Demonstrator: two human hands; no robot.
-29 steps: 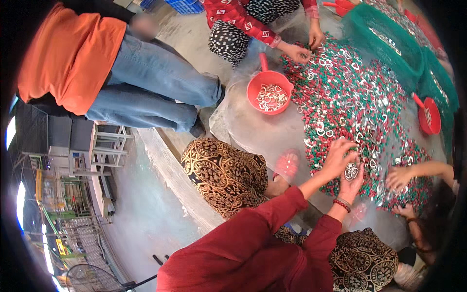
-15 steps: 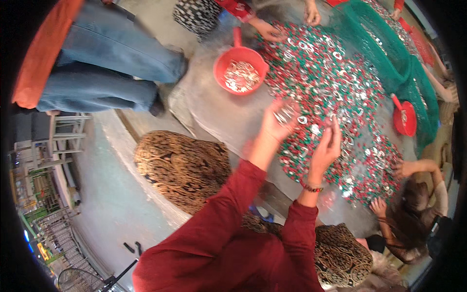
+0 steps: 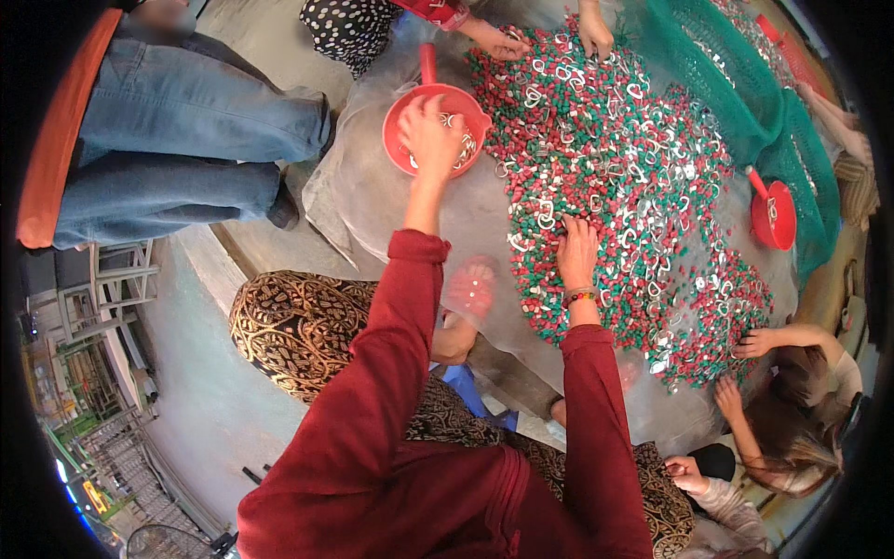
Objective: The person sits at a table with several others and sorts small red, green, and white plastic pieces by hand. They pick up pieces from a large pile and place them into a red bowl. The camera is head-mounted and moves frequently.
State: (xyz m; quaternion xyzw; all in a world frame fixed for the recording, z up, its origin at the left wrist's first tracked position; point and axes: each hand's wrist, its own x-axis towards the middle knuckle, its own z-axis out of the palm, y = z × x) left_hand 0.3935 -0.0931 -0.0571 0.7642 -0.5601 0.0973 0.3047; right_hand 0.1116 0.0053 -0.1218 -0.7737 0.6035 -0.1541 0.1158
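- Left hand [image 3: 432, 140]: fingers splayed and curved down, motion-blurred, over the round red plastic-looking bowl with a straight handle [image 3: 478, 115]. Anything tucked under the palm: cannot tell.
- Pale, shiny, open-centred rings [image 3: 466, 149]: in that bowl, under and just beside the left hand; the hand covers most of them.
- Right hand [image 3: 578, 250]: fingers near together, pointing down onto the wide pile of red, green and white pellets [image 3: 540, 191]. Tips hard to make out; whether they pinch anything, cannot tell. Dark beaded bracelet [image 3: 582, 296] at its wrist.
- Pile: grainy, pellets small and rounded; smooth pale loops strewn through it, clustered beyond the right hand.
- Between the hands: wrinkled, translucent grey sheet [image 3: 484, 219].
- Far right of the right hand: second red bowl, smaller-looking [image 3: 784, 228], beside coarse green mesh netting [image 3: 684, 47]; netting blurs toward the rim.
- Beyond the left hand: co-worker's hand [image 3: 498, 40] at the pile edge, its owner cut off by the frame.
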